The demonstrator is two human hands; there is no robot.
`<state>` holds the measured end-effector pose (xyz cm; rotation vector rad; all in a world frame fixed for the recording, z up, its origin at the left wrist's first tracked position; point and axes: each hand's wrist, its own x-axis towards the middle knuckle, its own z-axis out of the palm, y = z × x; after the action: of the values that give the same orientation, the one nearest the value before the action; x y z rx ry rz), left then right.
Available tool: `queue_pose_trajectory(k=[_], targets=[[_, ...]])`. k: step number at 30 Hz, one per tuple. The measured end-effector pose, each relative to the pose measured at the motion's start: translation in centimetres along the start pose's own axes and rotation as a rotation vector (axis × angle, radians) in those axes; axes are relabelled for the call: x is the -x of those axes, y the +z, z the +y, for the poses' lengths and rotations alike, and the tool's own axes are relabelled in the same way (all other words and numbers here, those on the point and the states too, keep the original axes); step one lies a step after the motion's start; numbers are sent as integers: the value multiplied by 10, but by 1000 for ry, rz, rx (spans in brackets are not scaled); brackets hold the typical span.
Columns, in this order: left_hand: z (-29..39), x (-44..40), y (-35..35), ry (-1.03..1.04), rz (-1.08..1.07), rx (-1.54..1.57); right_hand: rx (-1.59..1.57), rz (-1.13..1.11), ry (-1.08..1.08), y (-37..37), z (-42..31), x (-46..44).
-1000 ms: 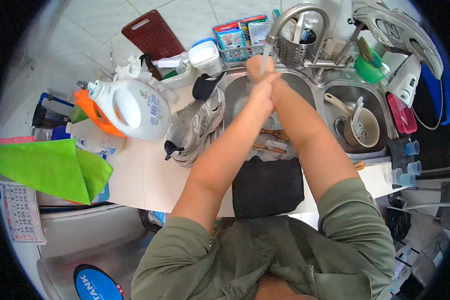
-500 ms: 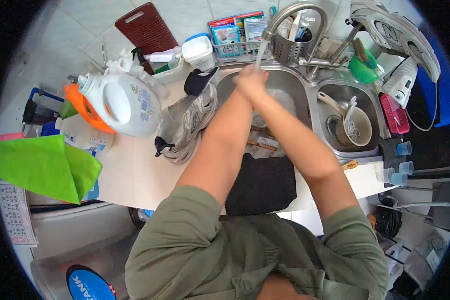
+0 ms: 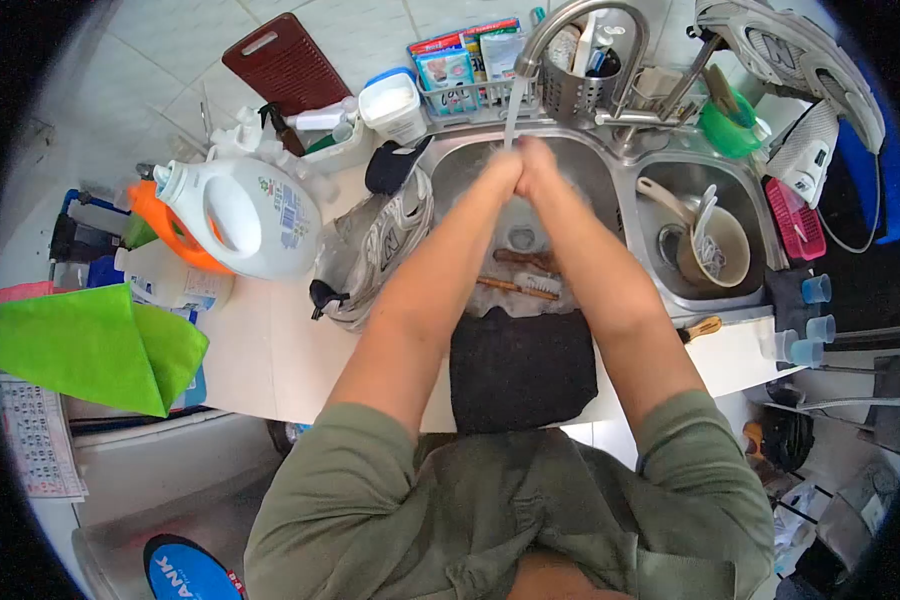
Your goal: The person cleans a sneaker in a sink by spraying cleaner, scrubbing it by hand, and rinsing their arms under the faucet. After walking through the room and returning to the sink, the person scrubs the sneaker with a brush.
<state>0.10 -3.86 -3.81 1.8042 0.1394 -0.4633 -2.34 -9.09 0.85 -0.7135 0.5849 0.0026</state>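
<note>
My left hand [image 3: 503, 168] and my right hand [image 3: 536, 162] are side by side under the water stream [image 3: 512, 110] that falls from the curved faucet [image 3: 575, 22]. They touch each other above the large sink basin [image 3: 610, 190]. Their fingers point away from me, and I cannot make out how they are bent; nothing held is visible. Below my wrists, a wooden-handled brush [image 3: 536, 287] with pale bristles and a brown brush [image 3: 526, 260] lie in the sudsy basin. A folded black cloth [image 3: 522, 370] covers the sink's front edge.
To the left are a grey shoe upper [image 3: 385, 240], a big white detergent jug [image 3: 245, 220] and a green cloth [image 3: 90, 345]. On the right, the smaller basin holds a beige pot [image 3: 735, 255] with laces. Another brush [image 3: 705, 328] lies on the counter near several plastic cups [image 3: 816, 290].
My hands have come from being overlapped and crossed at the wrists to lying side by side under the stream. My right forearm has shifted, and more of the brushes now shows.
</note>
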Motion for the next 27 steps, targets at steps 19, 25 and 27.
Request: queue_pose_trajectory(k=[19,25,27], targets=[[65,50,-22,150,-302,539,984,-141,-992,-16,12,35],[15,-15,-18,-8,141,1061,1736,45,-949,1,-18,54],[9,-13,-25,-182,195,1210,1568,138,-1050,13,-19,40]])
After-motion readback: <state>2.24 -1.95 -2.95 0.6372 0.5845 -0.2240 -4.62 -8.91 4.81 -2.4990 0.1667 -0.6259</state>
